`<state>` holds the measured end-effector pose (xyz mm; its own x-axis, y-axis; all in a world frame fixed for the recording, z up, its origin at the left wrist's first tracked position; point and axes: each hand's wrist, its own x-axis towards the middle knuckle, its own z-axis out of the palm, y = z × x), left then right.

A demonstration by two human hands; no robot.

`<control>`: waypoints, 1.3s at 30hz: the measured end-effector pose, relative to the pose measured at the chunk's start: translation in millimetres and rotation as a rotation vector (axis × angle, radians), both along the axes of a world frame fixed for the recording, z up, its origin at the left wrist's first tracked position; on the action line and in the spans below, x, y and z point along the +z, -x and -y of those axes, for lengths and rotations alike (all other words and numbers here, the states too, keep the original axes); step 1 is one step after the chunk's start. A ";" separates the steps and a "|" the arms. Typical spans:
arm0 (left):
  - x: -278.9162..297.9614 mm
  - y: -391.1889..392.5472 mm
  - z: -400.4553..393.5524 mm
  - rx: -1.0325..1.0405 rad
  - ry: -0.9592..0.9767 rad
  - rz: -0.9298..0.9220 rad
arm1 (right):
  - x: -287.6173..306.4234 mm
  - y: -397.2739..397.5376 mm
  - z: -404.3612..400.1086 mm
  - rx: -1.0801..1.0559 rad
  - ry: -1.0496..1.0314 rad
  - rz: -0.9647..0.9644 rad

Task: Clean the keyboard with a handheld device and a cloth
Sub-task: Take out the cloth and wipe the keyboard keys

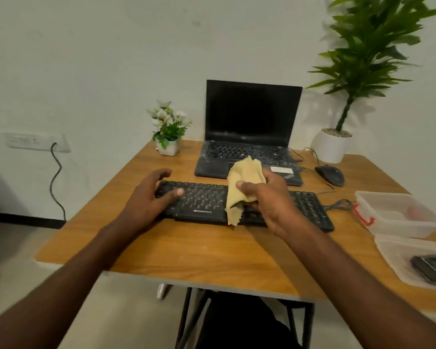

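A black keyboard [204, 201] lies across the middle of the wooden table [199, 253]. My left hand [149, 197] rests on its left end, thumb on the keys and fingers curved over the far edge. My right hand [267, 197] grips a crumpled yellow cloth [239, 187] above the keyboard's middle; the cloth's lower corner hangs down to the front edge of the keyboard. A dark handheld device [432, 269] lies in a clear plastic lid [398, 258] at the right edge.
An open black laptop [249, 137] stands behind the keyboard. A black mouse [330, 175] and cables lie to its right. A clear box [393, 212] with a red clip is at the right. A small flower pot [169, 144] and a large potted plant [332, 144] stand at the back.
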<state>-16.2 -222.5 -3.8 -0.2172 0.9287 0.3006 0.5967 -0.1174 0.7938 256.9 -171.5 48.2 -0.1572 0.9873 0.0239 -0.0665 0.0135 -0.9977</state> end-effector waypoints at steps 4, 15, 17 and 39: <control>-13.5 23.3 -11.2 0.102 0.016 -0.033 | 8.5 56.4 -18.8 0.005 -0.265 0.184; -12.9 31.6 -23.5 -0.052 0.284 -0.120 | -5.5 118.9 -50.3 0.242 -0.662 1.274; -15.2 37.4 -25.3 -0.071 0.349 -0.146 | -3.5 119.8 -48.4 0.316 -0.603 1.266; -16.9 41.5 -24.2 -0.155 0.318 0.008 | 32.3 156.2 -72.4 0.557 -0.646 1.117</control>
